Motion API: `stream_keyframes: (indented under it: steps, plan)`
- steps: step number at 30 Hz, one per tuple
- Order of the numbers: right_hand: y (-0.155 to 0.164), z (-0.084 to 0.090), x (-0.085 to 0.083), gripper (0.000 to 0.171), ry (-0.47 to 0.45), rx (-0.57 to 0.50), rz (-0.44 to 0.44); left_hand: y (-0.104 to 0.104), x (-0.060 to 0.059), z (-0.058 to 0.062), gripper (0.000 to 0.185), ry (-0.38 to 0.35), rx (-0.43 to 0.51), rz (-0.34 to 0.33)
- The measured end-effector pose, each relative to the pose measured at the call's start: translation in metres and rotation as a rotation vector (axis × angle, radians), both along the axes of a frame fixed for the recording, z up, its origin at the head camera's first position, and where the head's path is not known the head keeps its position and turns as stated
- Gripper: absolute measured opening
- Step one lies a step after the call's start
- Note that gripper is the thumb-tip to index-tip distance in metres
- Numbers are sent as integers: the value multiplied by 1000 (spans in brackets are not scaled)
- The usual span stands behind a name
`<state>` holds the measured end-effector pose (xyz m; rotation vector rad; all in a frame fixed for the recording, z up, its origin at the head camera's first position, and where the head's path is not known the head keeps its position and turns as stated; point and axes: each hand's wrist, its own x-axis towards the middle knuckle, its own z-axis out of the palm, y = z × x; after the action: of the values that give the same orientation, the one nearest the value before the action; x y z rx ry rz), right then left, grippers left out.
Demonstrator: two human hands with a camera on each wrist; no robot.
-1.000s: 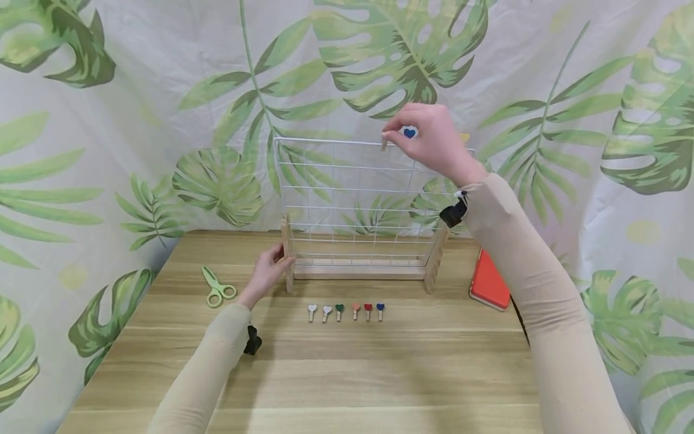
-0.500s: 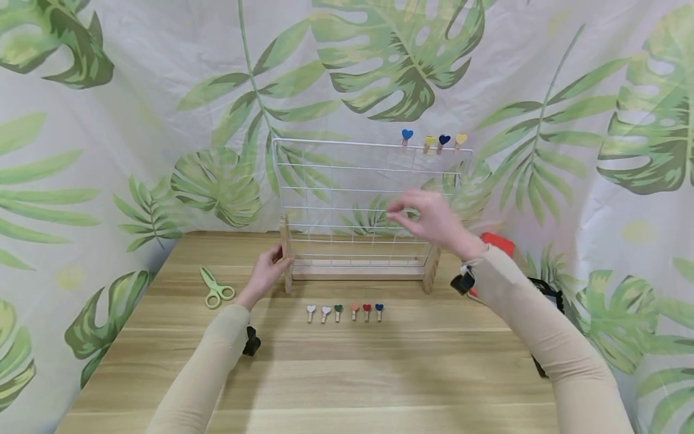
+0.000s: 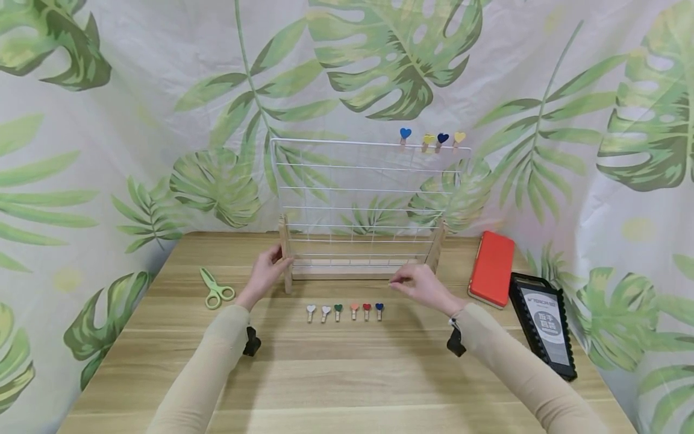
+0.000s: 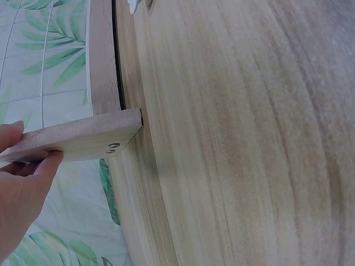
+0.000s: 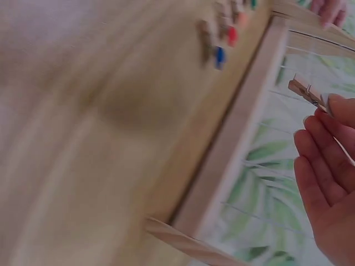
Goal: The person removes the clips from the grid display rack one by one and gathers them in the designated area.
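Observation:
My left hand (image 3: 265, 274) grips the left wooden upright of a white wire grid rack (image 3: 285, 253); the left wrist view shows thumb and fingers on both sides of that wooden upright (image 4: 83, 136). My right hand (image 3: 423, 287) is low in front of the rack's right end. Between its thumb and forefinger it pinches a small wooden clothespin (image 5: 305, 91), its far end hidden by the fingers. A row of heart-topped clothespins (image 3: 355, 311) in white, green, orange, red and blue lies on the table, left of this hand. Blue and yellow heart clothespins (image 3: 428, 140) stand on the grid's top right bar.
Light green scissors (image 3: 217, 289) lie left of the left hand. A red notebook-like block (image 3: 492, 268) lies right of the rack, beside a black case with a printed label (image 3: 544, 325). A leaf-patterned cloth (image 3: 217, 108) hangs behind the wooden table (image 3: 347, 374).
My right hand has come down from the grid's top bar to just above the table, near the clothespin row. The left hand has stayed on the upright.

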<state>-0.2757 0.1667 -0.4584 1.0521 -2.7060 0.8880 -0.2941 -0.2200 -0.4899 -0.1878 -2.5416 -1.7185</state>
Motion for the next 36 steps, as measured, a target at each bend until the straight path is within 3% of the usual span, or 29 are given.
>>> stream_keyframes:
  steps: [7, 13, 28, 36]
  plan:
    - [5, -40, -1, 13, -137, 36, -32, -1, -2, 1, 56, -33, 11, -17]
    - [7, -56, -4, 14, -196, 29, -21, 0, -3, 0, 55, -34, 6, -16]
    - [6, -56, -13, 12, -209, 106, 14, 1, -3, 1, 53, 14, -11, 0]
    - [6, -57, -13, 10, -221, 77, 41, 7, 14, 25, 52, 6, -12, -15]
